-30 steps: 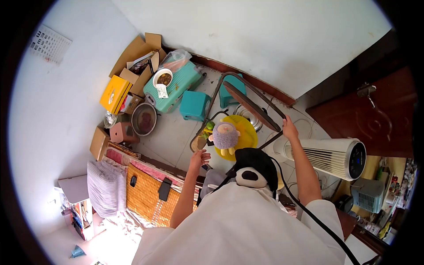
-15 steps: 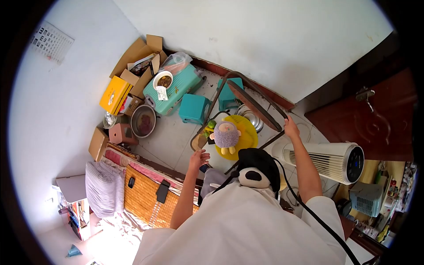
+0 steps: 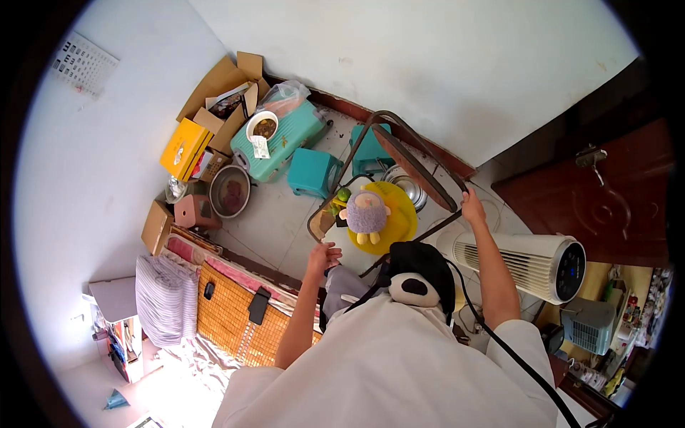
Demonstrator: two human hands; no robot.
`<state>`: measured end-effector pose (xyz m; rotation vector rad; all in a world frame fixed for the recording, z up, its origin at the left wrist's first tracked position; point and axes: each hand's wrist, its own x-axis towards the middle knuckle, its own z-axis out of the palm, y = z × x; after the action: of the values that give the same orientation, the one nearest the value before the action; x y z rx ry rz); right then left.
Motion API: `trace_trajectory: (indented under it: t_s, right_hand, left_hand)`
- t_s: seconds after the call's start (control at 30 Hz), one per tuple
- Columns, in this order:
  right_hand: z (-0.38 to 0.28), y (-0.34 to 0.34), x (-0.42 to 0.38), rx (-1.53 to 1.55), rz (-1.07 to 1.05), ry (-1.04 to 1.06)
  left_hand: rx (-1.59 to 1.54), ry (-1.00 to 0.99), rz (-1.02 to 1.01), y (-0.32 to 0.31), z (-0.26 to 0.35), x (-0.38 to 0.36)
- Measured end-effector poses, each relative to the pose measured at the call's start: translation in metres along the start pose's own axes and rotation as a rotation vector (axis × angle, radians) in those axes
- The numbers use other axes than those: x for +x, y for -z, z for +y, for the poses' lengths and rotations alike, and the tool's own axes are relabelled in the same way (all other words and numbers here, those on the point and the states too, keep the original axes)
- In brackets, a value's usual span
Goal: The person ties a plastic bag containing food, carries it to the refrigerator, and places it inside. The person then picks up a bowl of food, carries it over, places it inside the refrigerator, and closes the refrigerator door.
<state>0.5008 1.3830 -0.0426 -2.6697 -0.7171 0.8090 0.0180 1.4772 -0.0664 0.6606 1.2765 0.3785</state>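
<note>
My right hand (image 3: pixel 472 205) grips the lower corner of a brown tube-framed folding chair (image 3: pixel 414 135), which stands tilted. Its dark padded panel (image 3: pixel 410 167) shows almost edge-on. My left hand (image 3: pixel 325 258) is held out with nothing in it, its fingers stretched and near the chair's left side. Between my hands, a plush toy (image 3: pixel 368 211) with a fluffy purple body and yellow feet rests on a round yellow surface (image 3: pixel 401 217). Green fruit (image 3: pixel 344 194) lies beside the toy. A black-and-white plush bag (image 3: pixel 417 274) hangs at my front and hides part of the floor.
Two teal stools (image 3: pixel 314 172) stand ahead, near a teal suitcase (image 3: pixel 285 139) bearing a bowl (image 3: pixel 262 126). Metal basins (image 3: pixel 408 187) sit behind the yellow surface. A white tower fan (image 3: pixel 521 265) lies close on the right, before a brown door (image 3: pixel 592 192). A bed mat (image 3: pixel 235 314) is left.
The view has shifted slightly. My left hand's fingers have drawn a little closer together, while my right hand keeps its hold on the chair.
</note>
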Motion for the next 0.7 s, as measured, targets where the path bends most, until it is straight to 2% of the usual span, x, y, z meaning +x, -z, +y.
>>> trace_trajectory:
  t_s: [0.27, 0.33, 0.53, 0.7]
  right_hand:
    - [0.021, 0.007, 0.006, 0.015, 0.027, -0.007]
    - [0.028, 0.009, 0.006, 0.005, 0.105, -0.017]
    - [0.038, 0.017, 0.016, -0.027, 0.160, -0.023]
    - [0.046, 0.023, 0.033, -0.012, 0.115, 0.014]
  left_hand:
    - [0.004, -0.010, -0.014, -0.019, 0.004, 0.002]
    - [0.017, 0.010, -0.014, -0.025, 0.006, 0.003]
    - [0.083, 0.025, -0.054, -0.038, 0.009, 0.006]
    - [0.068, 0.009, -0.031, -0.042, 0.006, 0.007]
